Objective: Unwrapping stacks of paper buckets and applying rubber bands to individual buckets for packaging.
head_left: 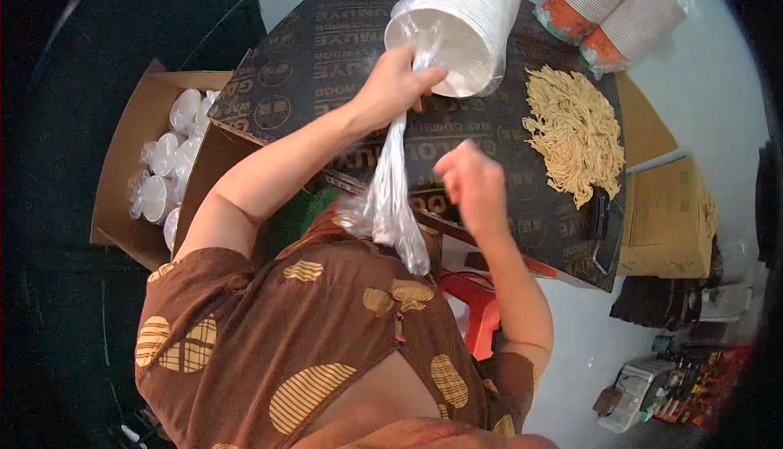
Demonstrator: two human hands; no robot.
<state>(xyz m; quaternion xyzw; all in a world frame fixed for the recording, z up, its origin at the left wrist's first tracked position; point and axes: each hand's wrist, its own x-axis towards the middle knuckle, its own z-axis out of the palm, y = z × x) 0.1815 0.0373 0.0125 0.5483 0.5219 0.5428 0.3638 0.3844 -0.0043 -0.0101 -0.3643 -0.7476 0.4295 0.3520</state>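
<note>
A stack of nested white paper bowls (477, 29) lies on its side at the far edge of the dark round-edged table (342, 29), sleeved in a clear plastic bag (390, 192). My left hand (400, 82) is closed around the gathered neck of that bag, just in front of the open end of the stack. Below the hand the loose bag end hangs down towards my body. My right hand (477, 180) is raised right of the bag, its fingers curled in and slightly blurred; what they hold, if anything, is hidden. To its right lies a heap of beige string-like strands (575, 131).
Two wrapped stacks of white and orange bowls (616, 17) stand at the far right. An open carton (122, 163) at left holds several wrapped stacks. A closed carton (665, 221), a red stool (481, 310) and a dark-handled tool (601, 216) are at right.
</note>
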